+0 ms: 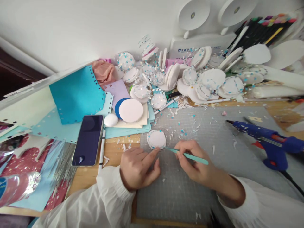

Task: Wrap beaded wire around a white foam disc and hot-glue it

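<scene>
A small round white paper disc (157,139) lies on the grey cutting mat, ringed by fine clear wire or thread with tiny blue and white bits. My left hand (140,167) rests palm down beside it. Its index finger stretches out to the disc's lower edge, the thumb stands apart, and the other fingers are curled. In my right hand (193,160) is a pair of mint-green tweezers (196,158), pinched between thumb and fingers. Their thin tip points left and reaches the disc's right lower edge; whether it grips anything is too small to tell.
A blue hot glue gun (268,139) lies on the cutting mat (180,196) at right. Left are a phone (87,141), a white pen (102,148) and coloured paper (78,95). Behind sit many white discs (212,77) with blue confetti, a white lamp base (201,44) and markers (263,34).
</scene>
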Demonstrator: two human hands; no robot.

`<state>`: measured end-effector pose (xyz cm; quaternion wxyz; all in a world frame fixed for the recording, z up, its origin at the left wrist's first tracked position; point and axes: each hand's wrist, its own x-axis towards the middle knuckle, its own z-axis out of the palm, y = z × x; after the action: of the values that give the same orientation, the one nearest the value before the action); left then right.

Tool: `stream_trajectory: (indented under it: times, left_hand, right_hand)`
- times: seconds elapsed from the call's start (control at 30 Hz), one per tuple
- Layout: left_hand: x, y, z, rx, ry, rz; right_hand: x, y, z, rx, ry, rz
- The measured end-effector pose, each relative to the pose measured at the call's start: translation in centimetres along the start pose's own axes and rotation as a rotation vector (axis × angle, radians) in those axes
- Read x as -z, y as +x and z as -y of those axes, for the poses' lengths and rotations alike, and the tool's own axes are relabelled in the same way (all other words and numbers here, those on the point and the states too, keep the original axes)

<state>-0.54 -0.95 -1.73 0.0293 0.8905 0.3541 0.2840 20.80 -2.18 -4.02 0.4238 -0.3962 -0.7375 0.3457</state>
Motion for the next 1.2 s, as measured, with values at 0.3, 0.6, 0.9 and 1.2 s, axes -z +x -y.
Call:
stream_trajectory:
  times: [0.3,0.6,0.9,1.2]
  left_hand:
    - [-0.2,0.1,-0.1,0.002,0.042,0.027]
    - [-0.1,0.1,-0.2,-0.074,0.139,0.025]
    - [-0.1,0.1,-0.1,-0.075,0.117,0.027]
    - [0.2,0.2,0.0,-0.054,0.137,0.002]
  right_hand:
    - [0.1,0.3,0.3,0.019,-0.076,0.001]
    - [-0.2,0.2,0.1,0.097,-0.128,0.039]
    - [0.2,0.5,0.2,0.069,-0.201,-0.044]
    - [0.9,0.6,0.5,0.052,-0.163,0.060]
